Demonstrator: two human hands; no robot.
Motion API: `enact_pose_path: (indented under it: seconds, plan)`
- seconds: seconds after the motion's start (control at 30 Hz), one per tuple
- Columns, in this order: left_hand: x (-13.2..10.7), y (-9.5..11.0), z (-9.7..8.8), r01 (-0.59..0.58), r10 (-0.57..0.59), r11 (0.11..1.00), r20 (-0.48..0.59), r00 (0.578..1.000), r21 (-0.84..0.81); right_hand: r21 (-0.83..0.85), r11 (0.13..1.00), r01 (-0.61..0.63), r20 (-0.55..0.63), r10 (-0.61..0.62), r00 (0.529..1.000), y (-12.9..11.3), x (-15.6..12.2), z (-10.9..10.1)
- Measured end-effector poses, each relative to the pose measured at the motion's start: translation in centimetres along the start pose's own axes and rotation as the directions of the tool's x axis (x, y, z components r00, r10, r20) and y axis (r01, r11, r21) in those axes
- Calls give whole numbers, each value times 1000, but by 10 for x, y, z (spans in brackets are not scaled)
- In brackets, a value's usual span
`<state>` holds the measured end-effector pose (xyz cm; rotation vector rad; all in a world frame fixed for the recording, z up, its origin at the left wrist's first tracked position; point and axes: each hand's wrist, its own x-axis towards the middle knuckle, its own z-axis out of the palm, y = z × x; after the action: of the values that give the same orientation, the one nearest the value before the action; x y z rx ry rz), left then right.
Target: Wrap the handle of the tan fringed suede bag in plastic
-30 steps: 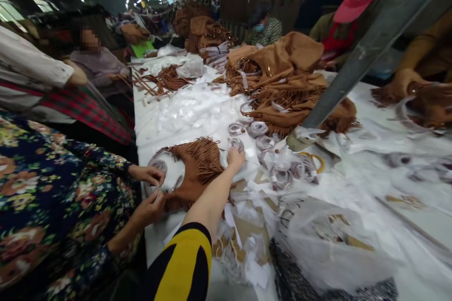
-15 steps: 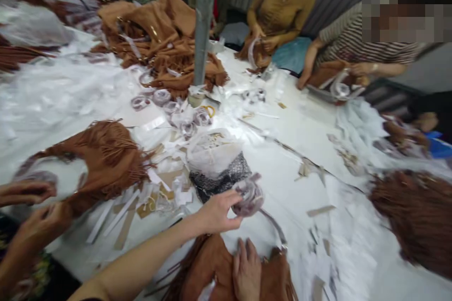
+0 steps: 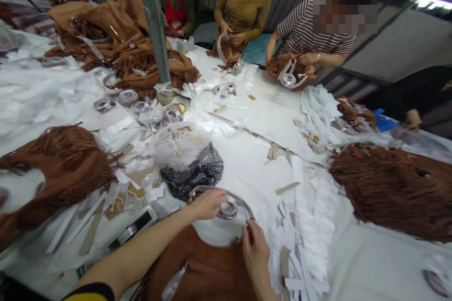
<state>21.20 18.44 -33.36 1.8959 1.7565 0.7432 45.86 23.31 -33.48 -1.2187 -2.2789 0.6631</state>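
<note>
While the left hand (image 3: 207, 204) holds a film-wrapped coil (image 3: 229, 210) inside the arch of a brown bag's (image 3: 208, 270) strap (image 3: 243, 202), the right hand (image 3: 255, 247) works by the strap's right end

Compared with half a second ago, the coil sits nearer the brown bag, under the strap's arch, and the right hand is up at the strap instead of flat on the bag; the left fingers are closed on the coil's edge, while the right fingers are slightly bent at the strap, and I cannot tell whether they grip it; the brown bag lies at the tabletop's (image 3: 247, 162) near edge, its contents hidden; beyond it, a cloudy plastic bag (image 3: 173, 154) holds tan tags with pale strings (image 3: 181, 132), resting against a black-and-white patterned bundle (image 3: 199, 171)
</note>
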Motion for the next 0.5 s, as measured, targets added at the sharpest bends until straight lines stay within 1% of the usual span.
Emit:
enact_pose_path:
  seconds: [0.03,0.07,0.1,0.13,0.17,0.2,0.27,0.4,0.5]
  plan:
    - [1,-3,-5,109,-109,994,-53,993,10,-6,999,41,17,-41,999,-2,18,4]
    - [3,-6,-10,223,-219,974,-95,971,28,-25,996,86,47,-85,995,-4,35,9]
    - [4,-10,-14,316,-309,947,-121,944,50,-67,989,130,101,-123,987,-5,49,14]
    - [5,-15,-18,378,-367,923,-132,921,69,-124,978,170,173,-147,974,-6,62,19]
    - [7,-20,-21,408,-395,909,-135,909,81,-184,961,205,249,-156,956,-7,72,24]
    - [8,-25,-24,416,-403,905,-136,905,84,-238,943,232,316,-151,937,-7,80,28]
    - [12,-36,-28,423,-409,903,-151,900,74,-310,913,267,398,-131,908,-7,88,35]
    - [25,-53,-36,451,-435,892,-208,876,36,-364,882,300,432,-126,893,-6,88,42]
    - [37,-61,-45,457,-439,889,-242,865,19,-376,853,361,471,-160,868,-8,88,46]
